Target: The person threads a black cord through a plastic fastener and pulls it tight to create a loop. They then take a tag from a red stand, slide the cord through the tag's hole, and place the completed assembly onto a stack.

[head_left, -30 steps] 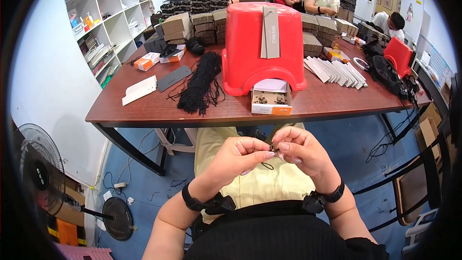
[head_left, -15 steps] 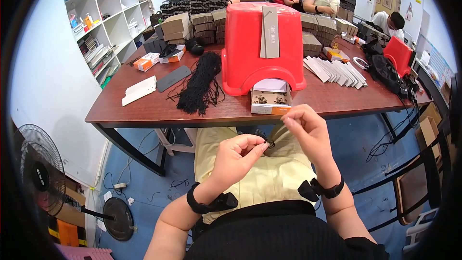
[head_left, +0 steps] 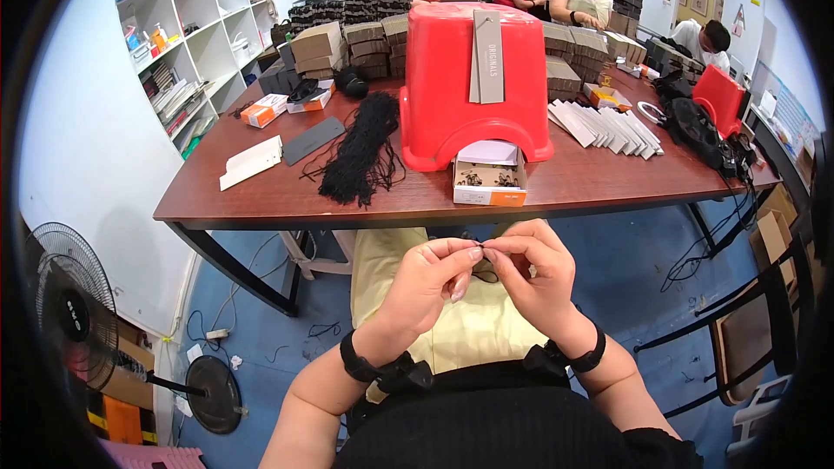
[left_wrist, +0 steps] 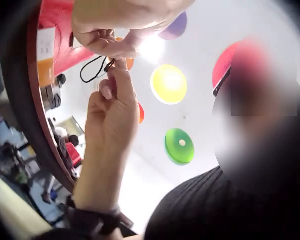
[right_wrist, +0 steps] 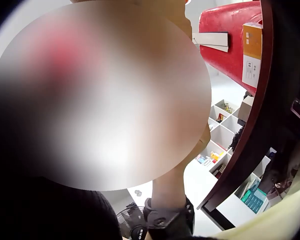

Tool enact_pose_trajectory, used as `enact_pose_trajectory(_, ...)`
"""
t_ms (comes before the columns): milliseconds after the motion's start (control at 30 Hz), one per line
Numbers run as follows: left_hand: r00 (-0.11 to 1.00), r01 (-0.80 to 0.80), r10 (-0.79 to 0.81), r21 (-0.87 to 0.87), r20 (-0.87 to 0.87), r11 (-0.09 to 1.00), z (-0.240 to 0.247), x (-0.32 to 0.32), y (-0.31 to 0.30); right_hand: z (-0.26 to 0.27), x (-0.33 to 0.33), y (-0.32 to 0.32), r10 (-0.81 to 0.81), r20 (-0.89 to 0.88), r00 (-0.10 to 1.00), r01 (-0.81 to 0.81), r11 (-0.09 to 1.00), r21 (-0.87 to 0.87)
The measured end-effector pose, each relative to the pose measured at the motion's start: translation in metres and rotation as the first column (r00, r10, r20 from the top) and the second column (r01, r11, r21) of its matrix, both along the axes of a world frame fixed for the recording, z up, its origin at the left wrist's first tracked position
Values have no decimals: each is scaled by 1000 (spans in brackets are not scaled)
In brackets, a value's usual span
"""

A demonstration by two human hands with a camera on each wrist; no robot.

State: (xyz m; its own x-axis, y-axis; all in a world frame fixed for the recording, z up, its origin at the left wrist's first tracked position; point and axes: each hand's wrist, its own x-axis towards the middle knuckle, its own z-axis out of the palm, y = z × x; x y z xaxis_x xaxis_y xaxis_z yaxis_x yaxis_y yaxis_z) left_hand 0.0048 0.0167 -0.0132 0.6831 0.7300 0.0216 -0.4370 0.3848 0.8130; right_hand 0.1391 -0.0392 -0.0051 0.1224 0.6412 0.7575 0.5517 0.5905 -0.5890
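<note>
Both hands meet over my lap, just below the table's front edge. My left hand (head_left: 465,259) and right hand (head_left: 502,254) pinch a thin black cord loop (head_left: 485,274) between thumb and fingertips, the tips almost touching. In the left wrist view the cord loop (left_wrist: 92,70) hangs between my left hand (left_wrist: 112,90) and the right hand (left_wrist: 115,35) above it. A small metal piece may sit at the pinch; it is too small to tell. The right wrist view is mostly blurred and shows only my left forearm with its wrist strap (right_wrist: 167,217).
The brown table (head_left: 347,204) carries a red plastic stool (head_left: 452,95) with a grey hang tag (head_left: 488,56), an open box of small parts (head_left: 489,178), a bundle of black cords (head_left: 360,152) and fanned tags (head_left: 608,130). Several people sit at the far side. A fan (head_left: 69,304) stands at the left.
Half a second ago my right hand had lifted toward the table edge, away from the left. It has come back down and the fingertips meet on the cord again.
</note>
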Motion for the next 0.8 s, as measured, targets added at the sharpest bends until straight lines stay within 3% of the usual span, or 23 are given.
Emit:
enact_pose_trajectory(133, 998, 34, -31, -50, 56, 998, 3, 0, -3, -1, 1, 2, -4, 41, 999, -1, 995, 99)
enact_pose_trajectory(200, 992, -116, 122, 121, -42, 986, 7, 2, -6, 2, 0, 0, 4, -31, 1000, -2, 998, 66)
enact_pose_trajectory(233, 992, -117, 123, 121, -41, 986, 9, 3, -9, 5, 0, 0, 10, -103, 995, -7, 999, 34)
enact_pose_trajectory(300, 906, -288, 394, 452, -157, 844, 11, 4, -15, 7, 1, 0, 15, -56, 998, -13, 999, 29)
enact_pose_trajectory(333, 906, -287, 393, 452, -158, 844, 8, 6, -17, 7, 2, 0, 16, -10, 1000, -15, 1000, 24)
enact_pose_trajectory(400, 756, -352, 654, 849, 10, 394, 0, 9, -17, 4, 3, 0, 19, 13, 1000, -19, 1000, 8)
enact_pose_trajectory(433, 727, -315, 686, 895, 14, 316, -2, 8, -16, 3, 3, 0, 24, 37, 999, -24, 1000, -7)
enact_pose_trajectory(467, 727, -316, 686, 895, 15, 315, -2, 9, -17, 2, 3, 1, 25, 37, 999, -25, 1000, -7)
enact_pose_trajectory(533, 774, -337, 632, 823, -35, 458, -2, 12, -18, 1, 0, 2, -7, -9, 1000, 7, 1000, 4)
enact_pose_trajectory(567, 774, -337, 632, 823, -35, 458, 1, 11, -17, 1, 0, 1, -7, -9, 1000, 7, 1000, 3)
enact_pose_trajectory(633, 915, -275, 373, 438, -154, 856, 8, 8, -14, 0, 0, 0, -26, -21, 999, 26, 999, -25)
enact_pose_trajectory(800, 968, -183, 220, 264, -118, 947, 7, 5, -7, -1, -3, 2, -50, -32, 998, 50, 999, 1)
